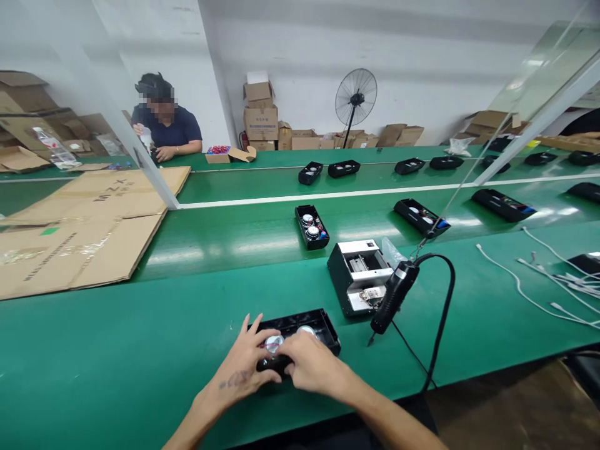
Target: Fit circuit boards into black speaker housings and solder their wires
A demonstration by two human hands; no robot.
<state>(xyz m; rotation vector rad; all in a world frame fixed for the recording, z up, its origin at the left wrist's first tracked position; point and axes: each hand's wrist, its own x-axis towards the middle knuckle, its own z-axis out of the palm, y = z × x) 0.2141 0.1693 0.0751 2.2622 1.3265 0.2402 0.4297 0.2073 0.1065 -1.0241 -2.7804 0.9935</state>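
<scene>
A black speaker housing (323, 322) lies on the green bench in front of me, its open side up. Inside it are two round silver speaker drivers; the left driver (274, 342) shows between my hands, and the right driver (307, 331) is partly covered. My left hand (244, 359) grips the housing's left end, thumb along the near side and two fingers raised. Over the near edge, my right hand (312, 362) is closed with its fingertips pressed together inside the housing by the left driver. Whatever those fingertips pinch is hidden.
An electric screwdriver (396, 297) hangs to the right, beside a screw feeder (359, 275). Behind, a conveyor belt (225, 231) carries several housings, one being an open housing (312, 227). Flattened cardboard (94, 231) lies left, white cables (557, 281) right. A co-worker (166, 125) sits opposite.
</scene>
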